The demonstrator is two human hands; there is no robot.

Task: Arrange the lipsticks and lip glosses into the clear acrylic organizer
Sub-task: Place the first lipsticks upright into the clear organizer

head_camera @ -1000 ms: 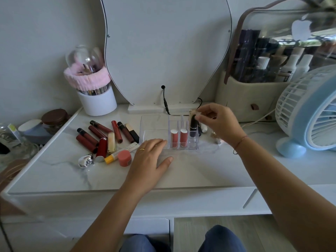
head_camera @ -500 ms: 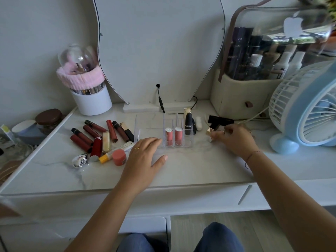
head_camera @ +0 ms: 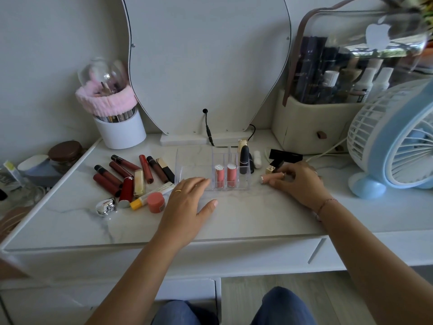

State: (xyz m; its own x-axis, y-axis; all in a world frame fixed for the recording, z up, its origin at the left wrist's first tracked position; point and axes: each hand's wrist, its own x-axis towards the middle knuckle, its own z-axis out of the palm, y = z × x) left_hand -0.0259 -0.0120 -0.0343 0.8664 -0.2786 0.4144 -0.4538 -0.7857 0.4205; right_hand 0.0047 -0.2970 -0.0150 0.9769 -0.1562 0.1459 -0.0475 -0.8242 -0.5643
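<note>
The clear acrylic organizer point(head_camera: 194, 160) stands mid-table. Two pink lipsticks point(head_camera: 219, 176) stand in its front slots and a black bullet lipstick point(head_camera: 244, 158) in a right slot. My left hand point(head_camera: 187, 202) lies flat on the table, fingertips against the organizer's front left. My right hand point(head_camera: 297, 181) rests right of the organizer, fingers curled beside a black and gold lipstick point(head_camera: 273, 167); whether it grips it is hidden. Several lip glosses point(head_camera: 126, 174) lie in a pile at the left.
A black box point(head_camera: 285, 156) and a small white item point(head_camera: 257, 158) lie behind my right hand. A blue fan point(head_camera: 396, 141) and a cosmetics case point(head_camera: 304, 127) stand at the right. A mirror point(head_camera: 206, 66) and brush holder point(head_camera: 119, 132) are behind. A pink jar point(head_camera: 155, 202) lies by the pile.
My right hand let go of the black bullet lipstick in the organizer and moved down and right to the table by the black and gold lipstick. My left hand stayed.
</note>
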